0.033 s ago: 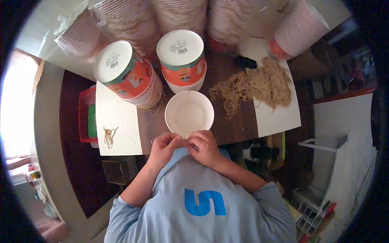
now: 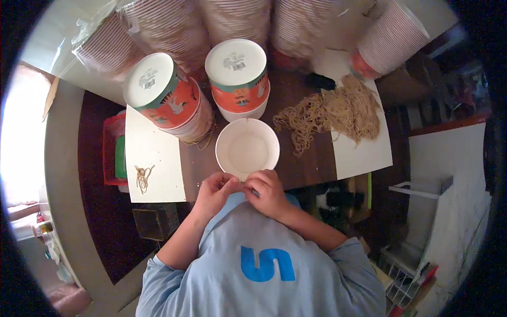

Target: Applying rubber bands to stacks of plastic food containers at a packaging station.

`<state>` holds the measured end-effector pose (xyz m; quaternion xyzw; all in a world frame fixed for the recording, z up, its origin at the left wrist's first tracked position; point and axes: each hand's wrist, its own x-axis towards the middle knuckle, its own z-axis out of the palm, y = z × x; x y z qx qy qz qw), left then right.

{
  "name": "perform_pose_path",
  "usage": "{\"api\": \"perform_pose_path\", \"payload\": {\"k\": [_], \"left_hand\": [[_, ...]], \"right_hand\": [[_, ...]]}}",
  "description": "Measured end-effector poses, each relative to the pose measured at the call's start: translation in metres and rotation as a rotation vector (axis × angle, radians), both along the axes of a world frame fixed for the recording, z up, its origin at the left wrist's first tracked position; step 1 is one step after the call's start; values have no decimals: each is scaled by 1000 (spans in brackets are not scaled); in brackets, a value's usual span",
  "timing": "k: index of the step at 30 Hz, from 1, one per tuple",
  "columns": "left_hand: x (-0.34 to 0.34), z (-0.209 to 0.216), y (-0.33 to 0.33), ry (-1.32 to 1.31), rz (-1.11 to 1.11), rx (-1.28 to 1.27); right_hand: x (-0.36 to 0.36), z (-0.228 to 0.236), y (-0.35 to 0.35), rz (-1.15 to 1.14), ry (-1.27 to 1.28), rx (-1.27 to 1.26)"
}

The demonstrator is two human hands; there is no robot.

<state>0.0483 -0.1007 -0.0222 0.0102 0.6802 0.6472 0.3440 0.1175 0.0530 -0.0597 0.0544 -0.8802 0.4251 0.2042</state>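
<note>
White tub [image 2: 247, 153] sits unmoved just beyond the left fingers [image 2: 229, 186] and right fingers [image 2: 259, 185], which stay pinched narrow; what they hold I cannot tell.

one left hand [image 2: 217, 191] and one right hand [image 2: 268, 194] are meeting at one open white tub [image 2: 248, 150], while two upturned orange-and-green tubs [image 2: 238, 98] are standing behind it. five tall stacks of nested tubs [image 2: 234, 24] are rising farther back, their layers too tight to count. one large string heap [image 2: 351, 113], one small string bunch [image 2: 142, 178], two white panels [image 2: 156, 158] and one red crate [image 2: 110, 150] are showing around one brown worktop [image 2: 303, 169].
</note>
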Motion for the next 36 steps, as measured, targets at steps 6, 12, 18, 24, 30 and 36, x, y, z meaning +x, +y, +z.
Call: {"api": "perform_pose_path", "payload": {"k": [6,12,18,24,30,36], "left_hand": [[3,-14,-3,48,-170,-125],[8,-13,-4,85,-59,37],[-2,22,2,128,-33,126],[-6,3,4,-44,223,214],[-13,-8,0,97,207,212],[-3,-31,-24,312,183,66]], "right_hand": [[2,2,-1,25,10,44],[2,1,0,15,-28,82],[-1,-10,3,4,-27,177],[-2,-28,-2,59,-76,228],[-8,-10,3,3,-30,185],[-54,4,56,-346,-145,311]]}}
